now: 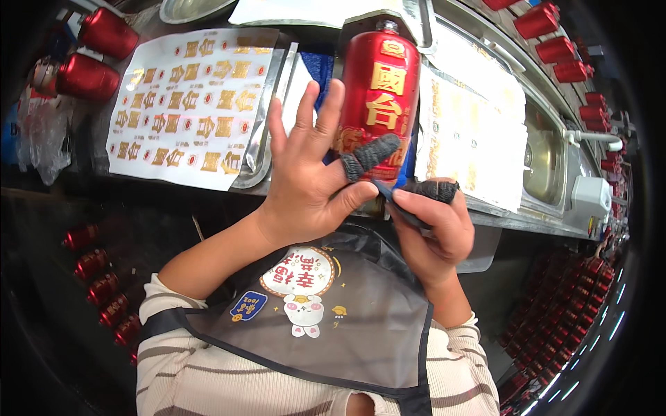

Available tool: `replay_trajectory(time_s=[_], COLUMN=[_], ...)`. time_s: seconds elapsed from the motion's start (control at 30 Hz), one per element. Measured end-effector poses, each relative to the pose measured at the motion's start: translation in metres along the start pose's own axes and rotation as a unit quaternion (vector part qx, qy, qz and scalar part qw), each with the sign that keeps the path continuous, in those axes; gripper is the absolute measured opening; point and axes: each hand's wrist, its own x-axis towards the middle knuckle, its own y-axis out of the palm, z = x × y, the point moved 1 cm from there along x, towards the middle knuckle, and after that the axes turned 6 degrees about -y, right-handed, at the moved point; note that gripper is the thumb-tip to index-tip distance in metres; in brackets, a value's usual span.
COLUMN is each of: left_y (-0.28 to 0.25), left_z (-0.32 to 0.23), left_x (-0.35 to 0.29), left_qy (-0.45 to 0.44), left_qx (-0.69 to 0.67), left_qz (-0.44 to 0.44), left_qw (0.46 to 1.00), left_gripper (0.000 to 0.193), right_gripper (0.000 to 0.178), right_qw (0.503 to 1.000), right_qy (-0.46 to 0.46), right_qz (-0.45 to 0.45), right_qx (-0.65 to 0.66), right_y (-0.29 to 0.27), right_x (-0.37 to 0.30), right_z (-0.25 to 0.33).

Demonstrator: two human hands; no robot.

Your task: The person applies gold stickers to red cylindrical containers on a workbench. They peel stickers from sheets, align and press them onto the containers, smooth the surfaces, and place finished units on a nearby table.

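Note:
A red metallic bottle [360,76] with gold lettering lies on the work surface in front of me, its neck pointing away. My left hand [305,173] is open, with three fingers spread upward. A dark knitted finger sleeve [368,157] covers its index finger, which rests across the lower part of the bottle. By the bottle's base, my right hand [440,232] is closed around a slim dark blue-grey tool [386,190]; its exact kind is unclear. That hand's index finger also wears a dark sleeve [436,188]. The tool's tip is close to my left thumb.
A sheet of gold and red stickers [187,104] lies on a metal tray at left. More sticker sheets [479,132] lie at right, beside a metal sink [544,163] with a white faucet [593,140]. Red bottles [89,76] stand at far left; many others line the right side.

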Motion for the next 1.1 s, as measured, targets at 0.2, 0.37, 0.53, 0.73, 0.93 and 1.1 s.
replay_trajectory(time_s=[0.2, 0.37, 0.53, 0.73, 0.93, 1.1], left_y=[0.003, 0.008, 0.002, 0.002, 0.014, 0.01], left_z=[-0.011, -0.006, 0.003, 0.011, 0.015, 0.018], left_x=[-0.022, -0.04, -0.043, 0.017, 0.021, 0.021], left_qy=[-0.005, -0.072, -0.062, -0.074, -0.114, -0.114], left_qx=[0.027, 0.01, -0.036, -0.109, -0.258, -0.286], left_qz=[-0.016, -0.001, 0.0, 0.089, 0.075, 0.061], left_qw=[0.999, 0.997, 0.997, 0.987, 0.956, 0.949], left_gripper=[0.04, 0.041, 0.065, 0.112, 0.092, 0.101], right_gripper=[0.022, 0.024, 0.018, 0.061, 0.083, 0.078], right_qw=[0.977, 0.981, 0.921, 0.868, 0.788, 0.731], right_qy=[0.18, 0.175, 0.34, 0.374, 0.424, 0.481], right_qz=[-0.106, -0.058, -0.158, -0.048, -0.024, 0.01], right_qx=[0.046, 0.069, 0.108, 0.323, 0.446, 0.484], right_y=[-0.016, 0.015, -0.003, -0.007, 0.01, 0.017], right_x=[-0.006, 0.019, 0.007, -0.01, -0.014, -0.021], right_z=[-0.005, 0.003, -0.03, -0.015, -0.011, -0.008])
